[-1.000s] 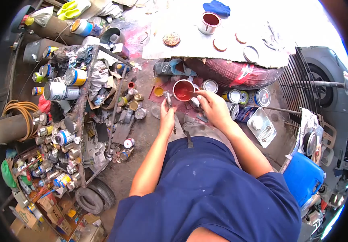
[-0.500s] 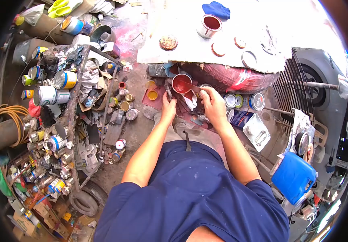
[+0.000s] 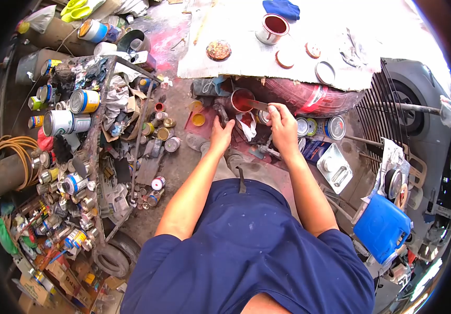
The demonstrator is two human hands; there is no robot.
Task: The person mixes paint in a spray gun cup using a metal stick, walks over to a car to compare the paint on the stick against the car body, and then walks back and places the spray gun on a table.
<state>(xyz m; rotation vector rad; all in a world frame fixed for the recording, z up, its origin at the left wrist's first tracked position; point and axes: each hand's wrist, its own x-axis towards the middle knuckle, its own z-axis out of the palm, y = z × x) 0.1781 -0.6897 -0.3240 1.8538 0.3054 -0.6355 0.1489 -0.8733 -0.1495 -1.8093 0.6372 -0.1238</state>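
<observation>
A metal cup [image 3: 234, 102] with red paint inside is in front of me, its mouth turned up toward me. My left hand [image 3: 221, 137] is closed round a dark handle [image 3: 221, 111] just left of the cup; whether the two are joined I cannot make out. My right hand [image 3: 284, 129] pinches a flat stirring stick [image 3: 259, 105], whose far end reaches into the cup over the red paint. A crumpled white cloth or paper [image 3: 247, 129] hangs just below the cup.
On the white-topped table [image 3: 194, 65] stand an open can of dark red paint [image 3: 270, 35], several lids and a blue cloth [image 3: 282, 9]. Crowded paint cans fill the rack [image 3: 98, 172] at left. At right are a metal tray [image 3: 335, 170] and a blue jug [image 3: 380, 228].
The cup has shifted up and to the right and looks more tilted. My right hand has moved slightly up and right with the stick. My left hand has risen slightly.
</observation>
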